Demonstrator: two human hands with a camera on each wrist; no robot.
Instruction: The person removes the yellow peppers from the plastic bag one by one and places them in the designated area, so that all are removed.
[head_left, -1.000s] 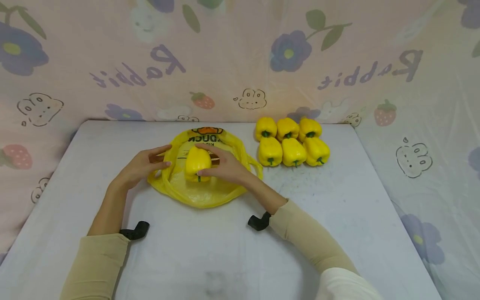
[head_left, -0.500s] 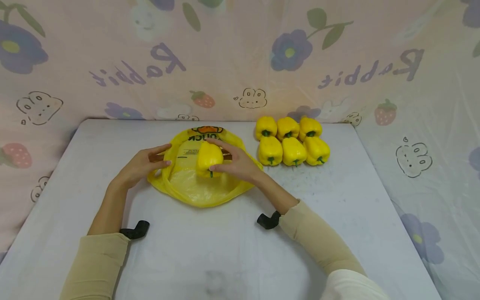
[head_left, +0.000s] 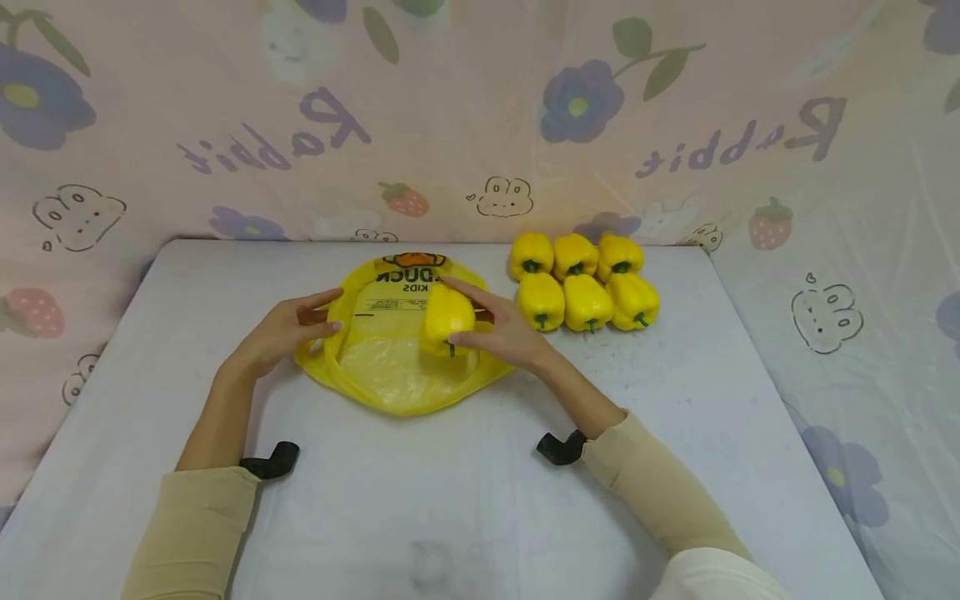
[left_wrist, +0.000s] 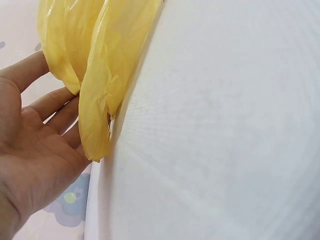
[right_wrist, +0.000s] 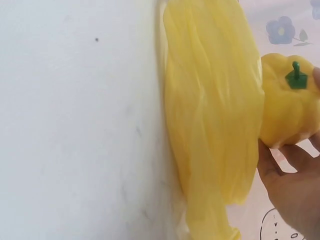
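My right hand point(head_left: 498, 329) holds a yellow bell pepper point(head_left: 447, 318) with a green stem over the right part of an open yellow plastic bag point(head_left: 390, 358). In the right wrist view, the pepper point(right_wrist: 285, 107) appears beyond the bag's side point(right_wrist: 215, 100), with fingers under it. My left hand point(head_left: 281, 333) touches the bag's left rim with its fingers spread. From the left wrist view, that hand point(left_wrist: 42, 135) has fairly straight fingers against the bag point(left_wrist: 95, 115), their tips partly hidden behind the plastic. Printed lettering shows inside the bag; I see no pepper lying in it.
Two rows of yellow bell peppers point(head_left: 587, 304) stand at the back right of the white table point(head_left: 390, 508), just beyond the bag. A patterned curtain point(head_left: 450, 108) hangs behind the table. Black curved pieces point(head_left: 273, 461) stick out at both wrists.
My right hand has carried the bell pepper rightward, from over the bag's middle to near its right rim. The left hand has stayed in place at the left rim.
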